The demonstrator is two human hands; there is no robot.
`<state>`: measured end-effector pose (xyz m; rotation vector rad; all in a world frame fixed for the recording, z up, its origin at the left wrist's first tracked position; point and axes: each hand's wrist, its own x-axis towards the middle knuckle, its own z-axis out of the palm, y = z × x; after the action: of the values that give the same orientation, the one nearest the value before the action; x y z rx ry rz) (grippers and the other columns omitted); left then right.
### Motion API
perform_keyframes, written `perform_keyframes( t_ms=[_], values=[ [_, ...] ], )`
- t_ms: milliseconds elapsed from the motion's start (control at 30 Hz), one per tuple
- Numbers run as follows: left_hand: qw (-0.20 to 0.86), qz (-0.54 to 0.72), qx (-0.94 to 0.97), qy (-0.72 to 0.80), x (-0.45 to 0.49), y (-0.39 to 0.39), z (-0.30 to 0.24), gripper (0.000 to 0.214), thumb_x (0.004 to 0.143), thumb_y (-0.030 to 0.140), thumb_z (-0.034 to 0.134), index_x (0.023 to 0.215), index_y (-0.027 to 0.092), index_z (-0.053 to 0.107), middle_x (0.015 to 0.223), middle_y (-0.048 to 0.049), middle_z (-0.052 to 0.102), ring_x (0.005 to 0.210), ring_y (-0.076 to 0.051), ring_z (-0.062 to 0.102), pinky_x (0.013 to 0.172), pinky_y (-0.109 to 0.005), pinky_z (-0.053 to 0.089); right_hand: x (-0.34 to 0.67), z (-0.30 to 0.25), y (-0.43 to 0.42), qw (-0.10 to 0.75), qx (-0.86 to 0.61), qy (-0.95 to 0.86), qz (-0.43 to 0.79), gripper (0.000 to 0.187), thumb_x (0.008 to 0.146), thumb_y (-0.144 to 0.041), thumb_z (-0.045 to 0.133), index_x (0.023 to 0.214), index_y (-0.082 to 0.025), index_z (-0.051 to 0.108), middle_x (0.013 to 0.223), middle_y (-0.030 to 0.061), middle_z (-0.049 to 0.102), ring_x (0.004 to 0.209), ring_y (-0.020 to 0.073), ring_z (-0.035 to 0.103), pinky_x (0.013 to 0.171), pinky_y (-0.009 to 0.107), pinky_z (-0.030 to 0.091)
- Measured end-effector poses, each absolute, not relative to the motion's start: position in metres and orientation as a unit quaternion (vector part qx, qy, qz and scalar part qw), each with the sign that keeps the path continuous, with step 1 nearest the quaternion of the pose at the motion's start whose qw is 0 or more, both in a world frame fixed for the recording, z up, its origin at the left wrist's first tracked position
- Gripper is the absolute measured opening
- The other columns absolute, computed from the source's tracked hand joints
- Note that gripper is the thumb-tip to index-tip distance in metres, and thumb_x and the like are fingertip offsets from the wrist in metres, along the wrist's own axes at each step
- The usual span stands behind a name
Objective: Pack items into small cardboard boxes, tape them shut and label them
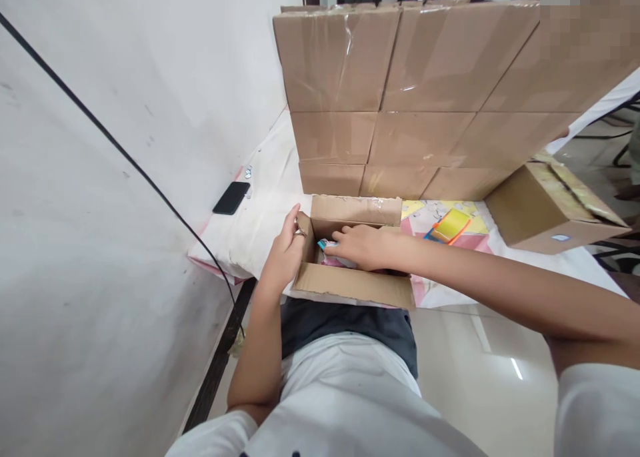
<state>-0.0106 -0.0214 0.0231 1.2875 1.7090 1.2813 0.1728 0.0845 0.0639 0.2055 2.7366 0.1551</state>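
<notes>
A small open cardboard box (355, 287) rests on the cloth-covered table right in front of me, its flaps spread. My left hand (286, 256) is at the box's left end, thumb up and fingers closed round the left flap. Reaching in from the right, my right hand (367, 246) is inside the box, with its fingers on a pink, white and teal packet (336, 260). Part of that packet is hidden under the fingers, and the right side of the box's inside is covered by my forearm.
A tall wall of taped cardboard boxes (425, 110) stands just behind. At the right is another open carton (555, 210). A yellow item with an orange edge (451, 226) lies between them. A black phone (231, 198) lies at the left, near a white wall (125, 210) with a hanging black cable.
</notes>
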Motion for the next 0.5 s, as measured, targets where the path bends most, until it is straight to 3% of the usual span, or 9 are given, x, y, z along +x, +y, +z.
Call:
perform_keyframes(
  t_ms=[233, 333, 400, 433, 500],
  values=[
    [0.314, 0.478, 0.492, 0.657, -0.008, -0.022, 0.024, 0.067, 0.096, 0.028, 0.042, 0.161, 0.027, 0.030, 0.157, -0.0069, 0.048, 0.146, -0.025, 0.045, 0.124, -0.044, 0.027, 0.176, 0.066, 0.088, 0.196, 0.110, 0.974, -0.025, 0.063, 0.081, -0.013, 0.066, 0.142, -0.024, 0.054, 0.122, 0.0135, 0.065, 0.099, 0.0295, 0.067, 0.065, 0.031, 0.047],
    [0.329, 0.489, 0.486, 0.645, -0.009, -0.024, 0.017, 0.071, 0.102, 0.037, 0.040, 0.165, 0.033, 0.009, 0.159, -0.0069, 0.048, 0.146, -0.025, 0.045, 0.125, -0.049, 0.027, 0.188, 0.088, 0.088, 0.184, 0.129, 0.967, -0.121, 0.058, 0.082, -0.016, 0.065, 0.140, -0.024, 0.058, 0.121, 0.0110, 0.067, 0.097, 0.0270, 0.068, 0.069, 0.032, 0.050],
    [0.342, 0.509, 0.515, 0.599, -0.011, -0.028, 0.007, 0.070, 0.105, 0.052, 0.030, 0.165, 0.036, -0.004, 0.167, -0.0069, 0.037, 0.149, -0.025, 0.042, 0.125, -0.050, 0.028, 0.209, 0.105, 0.087, 0.096, 0.132, 0.969, -0.185, 0.046, 0.088, -0.018, 0.060, 0.133, -0.025, 0.063, 0.120, 0.0087, 0.069, 0.101, 0.0260, 0.069, 0.079, 0.035, 0.054],
    [0.347, 0.514, 0.540, 0.569, -0.014, -0.030, 0.002, 0.070, 0.104, 0.061, 0.023, 0.165, 0.036, -0.001, 0.170, -0.0062, 0.030, 0.152, -0.025, 0.038, 0.125, -0.050, 0.029, 0.223, 0.110, 0.086, 0.021, 0.146, 0.966, -0.213, 0.040, 0.091, -0.019, 0.057, 0.130, -0.025, 0.065, 0.119, 0.0075, 0.070, 0.104, 0.0255, 0.068, 0.085, 0.038, 0.055],
    [0.342, 0.510, 0.596, 0.517, -0.020, -0.034, -0.011, 0.076, 0.099, 0.073, 0.014, 0.164, 0.035, 0.022, 0.173, -0.0038, 0.021, 0.157, -0.028, 0.029, 0.126, -0.049, 0.028, 0.256, 0.108, 0.083, -0.188, 0.213, 0.925, -0.252, 0.031, 0.096, -0.021, 0.052, 0.121, -0.027, 0.069, 0.114, 0.0058, 0.072, 0.104, 0.0244, 0.069, 0.090, 0.041, 0.055]
  ],
)
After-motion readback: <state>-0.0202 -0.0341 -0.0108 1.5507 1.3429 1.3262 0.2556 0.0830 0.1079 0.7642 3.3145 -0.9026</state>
